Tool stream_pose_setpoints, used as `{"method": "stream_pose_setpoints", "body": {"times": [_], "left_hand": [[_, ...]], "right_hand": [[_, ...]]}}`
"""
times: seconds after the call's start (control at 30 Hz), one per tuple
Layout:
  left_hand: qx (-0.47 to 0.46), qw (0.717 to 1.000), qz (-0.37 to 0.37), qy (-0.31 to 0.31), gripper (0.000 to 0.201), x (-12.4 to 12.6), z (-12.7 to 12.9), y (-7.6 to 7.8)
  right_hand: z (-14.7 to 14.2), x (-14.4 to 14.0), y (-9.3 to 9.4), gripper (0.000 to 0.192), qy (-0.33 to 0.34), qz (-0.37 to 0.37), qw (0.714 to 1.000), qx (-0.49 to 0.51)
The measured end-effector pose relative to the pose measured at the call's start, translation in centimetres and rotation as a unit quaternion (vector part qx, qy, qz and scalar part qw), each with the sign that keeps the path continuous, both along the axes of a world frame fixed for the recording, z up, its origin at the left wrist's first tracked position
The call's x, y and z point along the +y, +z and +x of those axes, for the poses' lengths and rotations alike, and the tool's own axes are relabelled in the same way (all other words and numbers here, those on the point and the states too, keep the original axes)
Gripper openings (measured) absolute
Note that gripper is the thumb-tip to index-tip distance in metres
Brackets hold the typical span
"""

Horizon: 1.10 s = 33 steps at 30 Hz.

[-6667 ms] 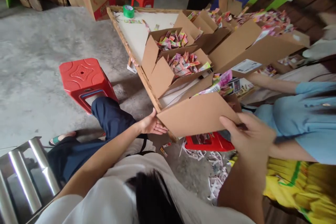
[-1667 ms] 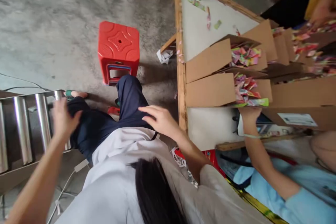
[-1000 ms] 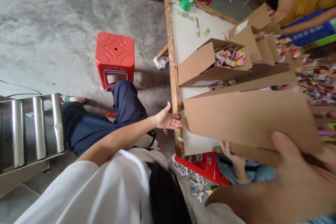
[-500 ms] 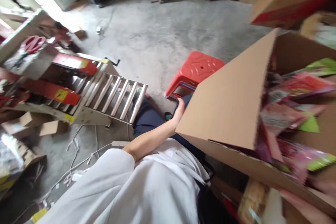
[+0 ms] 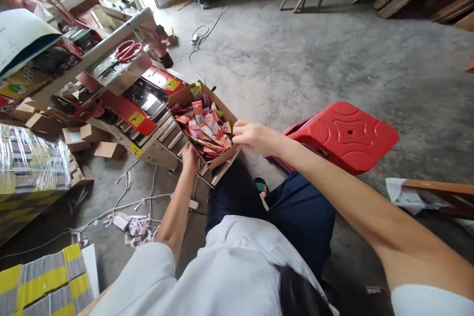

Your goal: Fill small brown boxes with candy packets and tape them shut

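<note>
A cardboard box [image 5: 222, 157] full of small pink, red and green packets [image 5: 207, 128] rests on the silver rollers [image 5: 174, 131] at the end of a conveyor. My left hand [image 5: 189, 157] is against the box's near left side, its fingers closed on the wall. At the right corner, my right hand [image 5: 252, 137] has its fingers bent over the box's edge. The parts of both hands behind the cardboard are hidden.
Left of the box stands a machine with red guards [image 5: 129, 111]; red-handled scissors [image 5: 129, 51] lie on it. A red stool [image 5: 350, 133] stands right of my legs. Cables [image 5: 151, 197] and scraps trail over the floor. Wrapped stacks [image 5: 33, 177] are at the left.
The view has swung from the big carton at my right to the conveyor. The box of packets now sits on the rollers, with both my hands on it.
</note>
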<state>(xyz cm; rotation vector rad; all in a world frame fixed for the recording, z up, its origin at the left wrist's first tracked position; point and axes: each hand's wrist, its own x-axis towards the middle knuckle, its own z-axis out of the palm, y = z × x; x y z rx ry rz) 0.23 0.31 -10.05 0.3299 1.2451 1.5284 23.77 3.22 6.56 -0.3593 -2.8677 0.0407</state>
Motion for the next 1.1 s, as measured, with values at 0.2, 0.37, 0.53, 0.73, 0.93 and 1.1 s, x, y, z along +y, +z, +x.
{"method": "stream_pose_setpoints", "body": {"times": [0.2, 0.37, 0.53, 0.73, 0.93, 1.1], "left_hand": [[0.329, 0.922, 0.173, 0.111, 0.059, 5.8, -8.4, 5.0], [0.404, 0.868, 0.282, -0.065, 0.061, 9.2, -11.1, 10.9], [0.441, 0.847, 0.244, -0.172, 0.034, 7.6, -11.4, 13.8], [0.577, 0.767, 0.128, -0.250, 0.035, 9.7, -9.4, 13.7], [0.712, 0.695, 0.085, -0.054, 0.019, 12.1, -5.6, 10.4], [0.738, 0.668, 0.093, -0.022, 0.018, 11.5, -4.7, 10.6]], "right_hand": [[-1.3, -3.7, 2.0, 0.041, -0.168, -0.064, 0.982, 0.059], [-9.3, -4.2, 0.3, 0.068, -0.255, -0.130, 0.957, 0.047], [-14.3, 0.5, -4.9, 0.062, -0.308, -0.161, 0.937, -0.021], [-13.7, 0.2, -5.7, 0.062, -0.301, -0.155, 0.941, -0.004], [-11.9, 0.5, -5.5, 0.054, -0.256, -0.229, 0.934, 0.097], [-9.0, 0.1, -1.4, 0.048, -0.220, -0.178, 0.915, 0.288]]}}
